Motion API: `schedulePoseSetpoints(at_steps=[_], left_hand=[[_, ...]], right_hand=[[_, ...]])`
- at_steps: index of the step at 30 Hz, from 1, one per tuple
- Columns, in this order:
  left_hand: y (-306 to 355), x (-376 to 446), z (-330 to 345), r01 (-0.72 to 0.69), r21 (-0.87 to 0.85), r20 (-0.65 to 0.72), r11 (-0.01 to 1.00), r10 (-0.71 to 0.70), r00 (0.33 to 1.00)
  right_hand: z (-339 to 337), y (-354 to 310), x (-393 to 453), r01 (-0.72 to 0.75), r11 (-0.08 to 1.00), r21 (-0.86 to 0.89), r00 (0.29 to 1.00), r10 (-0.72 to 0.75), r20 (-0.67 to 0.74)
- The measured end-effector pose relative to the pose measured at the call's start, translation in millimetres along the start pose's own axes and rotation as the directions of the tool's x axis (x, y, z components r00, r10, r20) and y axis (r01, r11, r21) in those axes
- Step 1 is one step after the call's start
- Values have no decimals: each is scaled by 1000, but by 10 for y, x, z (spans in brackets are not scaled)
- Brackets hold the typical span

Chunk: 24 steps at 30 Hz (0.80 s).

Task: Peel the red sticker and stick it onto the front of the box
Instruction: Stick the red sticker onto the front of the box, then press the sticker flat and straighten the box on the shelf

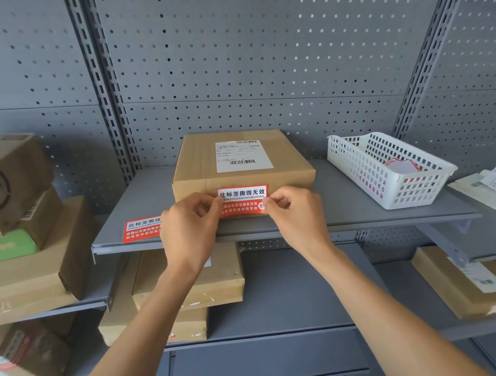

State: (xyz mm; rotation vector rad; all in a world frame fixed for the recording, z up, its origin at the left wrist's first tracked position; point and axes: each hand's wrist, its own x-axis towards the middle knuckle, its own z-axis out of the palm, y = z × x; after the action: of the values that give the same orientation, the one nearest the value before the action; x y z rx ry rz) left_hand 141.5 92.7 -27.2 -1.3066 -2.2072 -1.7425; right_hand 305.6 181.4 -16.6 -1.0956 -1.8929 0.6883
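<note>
Red sticker (243, 200) held flat against the front face of the box (237, 161), text upright, lower edge hanging near the shelf (353, 205) lip. Left hand (190, 224) pinches the left end between thumb and fingers; right hand (295, 210) pinches the right end likewise. Holding both ends keeps the sticker taut and level, likely so it goes on without a crease or tilt. Cannot tell whether the adhesive has bonded yet. Box sits at the shelf's front edge, shipping label on top, front face exposed for access. Second red sticker (142, 228) lies on the shelf just left; white basket (395, 168) with more stands to the right
</note>
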Motion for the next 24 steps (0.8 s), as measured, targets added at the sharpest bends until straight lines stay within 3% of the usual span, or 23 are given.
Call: schedulePoseSetpoints(at_steps=[11, 17, 21, 24], left_hand=[[2, -13, -15, 1, 88, -53, 996, 3, 999], [-32, -16, -43, -52, 179, -112, 982, 73, 991], [-44, -35, -114, -187, 178, -247, 966, 228, 942], [-45, 13, -148, -195, 77, -263, 978, 208, 942]], right_hand=[[21, 0, 30, -29, 998, -61, 999, 27, -33], [-58, 62, 31, 3, 985, -172, 997, -15, -70], [-131, 135, -57, 124, 982, -142, 962, -154, -225], [-144, 152, -87, 182, 977, -113, 905, -212, -369]])
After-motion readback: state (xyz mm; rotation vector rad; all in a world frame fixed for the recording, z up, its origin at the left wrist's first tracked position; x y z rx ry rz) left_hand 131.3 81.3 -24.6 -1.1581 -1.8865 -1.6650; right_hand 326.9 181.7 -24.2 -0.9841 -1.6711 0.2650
